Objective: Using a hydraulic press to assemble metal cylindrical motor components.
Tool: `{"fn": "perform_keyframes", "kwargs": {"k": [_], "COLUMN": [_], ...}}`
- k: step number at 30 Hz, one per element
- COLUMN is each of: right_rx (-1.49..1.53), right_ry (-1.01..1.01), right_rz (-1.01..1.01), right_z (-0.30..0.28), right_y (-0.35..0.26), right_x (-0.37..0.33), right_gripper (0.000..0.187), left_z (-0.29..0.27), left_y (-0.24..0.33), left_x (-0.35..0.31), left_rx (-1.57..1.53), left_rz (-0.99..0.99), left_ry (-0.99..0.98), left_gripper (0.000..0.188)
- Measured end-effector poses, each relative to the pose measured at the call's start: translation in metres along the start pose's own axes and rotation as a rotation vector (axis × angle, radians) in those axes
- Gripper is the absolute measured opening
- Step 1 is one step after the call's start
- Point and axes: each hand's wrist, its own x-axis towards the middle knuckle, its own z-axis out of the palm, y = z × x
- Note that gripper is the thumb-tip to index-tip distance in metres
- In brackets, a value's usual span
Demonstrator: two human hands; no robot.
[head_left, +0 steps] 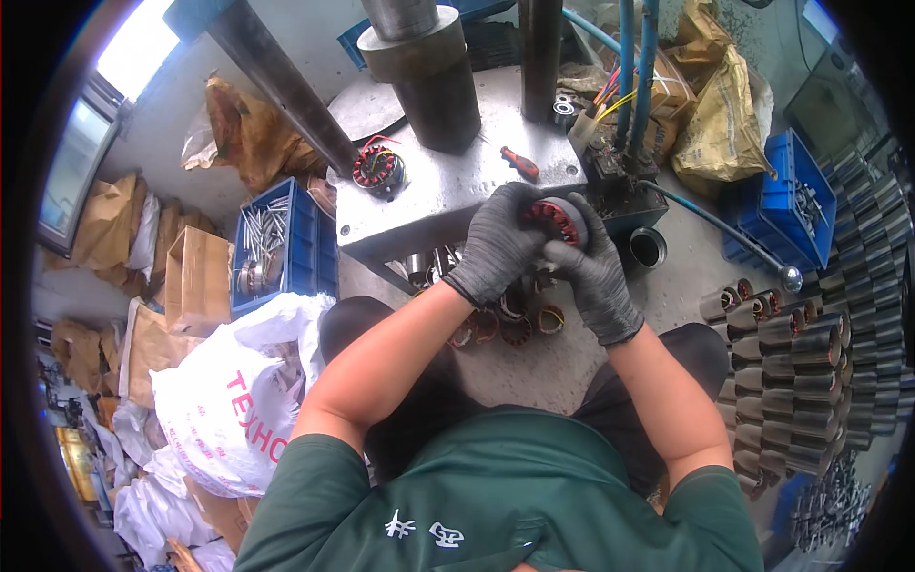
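Between my gloved hands I hold a motor stator (557,221), a ring with red windings inside, just off the front edge of the steel press table (448,191). My left hand (498,238) grips its left side, and my right hand (599,272) closes round its right side and underside. On the table's left part stands another stator (378,170) with red windings and a loose red wire. A screwdriver (520,163) with a red and black handle lies beyond my hands. The thick press ram (429,86) comes down behind it.
Several stators (516,330) sit on the floor below my hands. At the left are a blue crate of metal rods (269,238) and a white sack (243,391). Stacked metal cylinders (791,372) fill the right side. A ball-ended lever (790,278) sticks out near a blue bin (796,205).
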Motion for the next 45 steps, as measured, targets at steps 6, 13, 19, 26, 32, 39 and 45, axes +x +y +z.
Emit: {"fn": "perform_keyframes", "kwargs": {"k": [6,13,19,26,32,39,45], "right_rx": [0.402,0.147,0.391,0.369,-0.014,-0.234,-0.229], "right_ry": [0.096,-0.171,-0.142,-0.045,-0.154,-0.245,-0.286], "right_rz": [0.273,0.176,0.320,0.310,0.307,0.201,0.297], "right_z": [-0.015,-0.016,-0.020,-0.026,-0.025,-0.023,-0.024], "right_y": [-0.026,-0.031,-0.034,-0.010,-0.013,-0.010,-0.019], "right_x": [0.013,0.015,0.016,0.015,0.004,0.000,-0.001], "right_gripper": [0.050,0.052,0.058,0.038,0.027,0.030,0.021], "left_z": [-0.005,-0.019,-0.044,-0.133,-0.192,-0.222,-0.236], "left_y": [-0.001,0.020,0.061,0.134,0.170,0.158,0.142], "left_x": [-0.003,-0.009,-0.002,0.115,0.193,0.228,0.236], "left_rx": [-0.712,0.086,0.231,-1.223,-0.104,0.114,0.244], "left_rz": [0.260,0.372,0.470,0.036,0.569,0.008,0.091], "left_ry": [-0.245,-0.269,-0.091,-0.090,0.293,0.492,0.372], "left_gripper": [0.068,0.111,0.098,0.032,0.059,0.076,0.075]}}
